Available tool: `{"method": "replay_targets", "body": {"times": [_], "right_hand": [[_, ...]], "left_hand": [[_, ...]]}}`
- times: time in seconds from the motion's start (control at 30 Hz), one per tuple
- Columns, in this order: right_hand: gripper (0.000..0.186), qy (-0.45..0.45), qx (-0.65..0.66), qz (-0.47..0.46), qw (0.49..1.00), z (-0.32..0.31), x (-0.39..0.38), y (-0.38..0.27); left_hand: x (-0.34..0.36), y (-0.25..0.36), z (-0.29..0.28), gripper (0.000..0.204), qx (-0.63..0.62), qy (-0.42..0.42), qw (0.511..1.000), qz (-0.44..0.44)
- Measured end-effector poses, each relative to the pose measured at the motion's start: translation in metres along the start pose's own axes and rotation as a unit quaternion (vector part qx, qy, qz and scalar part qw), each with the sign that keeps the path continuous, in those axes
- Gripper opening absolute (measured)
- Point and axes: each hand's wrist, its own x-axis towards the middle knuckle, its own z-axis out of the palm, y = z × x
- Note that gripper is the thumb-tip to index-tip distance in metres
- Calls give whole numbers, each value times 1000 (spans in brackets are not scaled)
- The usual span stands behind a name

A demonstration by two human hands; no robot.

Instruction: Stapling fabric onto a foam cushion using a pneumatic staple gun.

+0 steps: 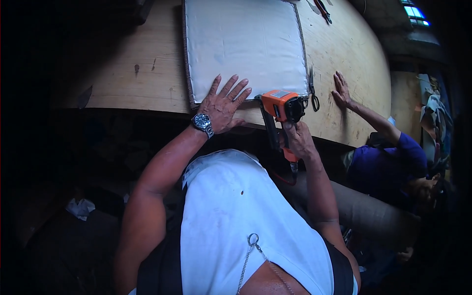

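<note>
A rectangular panel (246, 46), faced with white fabric and edged in dark cloth, lies flat on the wooden table. On its near left corner rests my left hand (221, 108), palm down with the fingers spread; a metal watch is on that wrist. My right hand (299, 140) is wrapped round the handle of an orange and black pneumatic stapler (281, 104). The stapler's nose meets the panel's near edge, right of my left hand. A hose fitting shows below its grip. Whether a staple is being driven I cannot tell.
Scissors (313, 91) lie just right of the panel, and dark-handled pliers (323, 12) farther back. Another person in a purple shirt (388, 160) leans a hand (341, 89) on the wooden table (123, 78) at the right. A large grey roll (368, 211) lies below the table edge.
</note>
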Motion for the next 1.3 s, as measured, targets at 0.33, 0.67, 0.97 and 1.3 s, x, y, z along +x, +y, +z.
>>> {"method": "replay_targets", "body": {"times": [0.33, 0.67, 0.97, 1.3], "right_hand": [[70, -5, -25, 3, 1000, 11, -2, -4], [67, -6, 17, 11, 1000, 49, -6, -24], [65, -25, 14, 9, 1000, 80, -7, -41], [58, -24, 22, -11, 999, 107, -7, -52]], "left_hand": [[-83, -45, -8, 94, 2, 41, 999, -34], [-95, -49, -4, 98, -40, 60, 997, -17], [-98, -54, -14, 104, -217, 111, 969, -28], [-98, -62, -14, 114, -310, 121, 943, -29]]}}
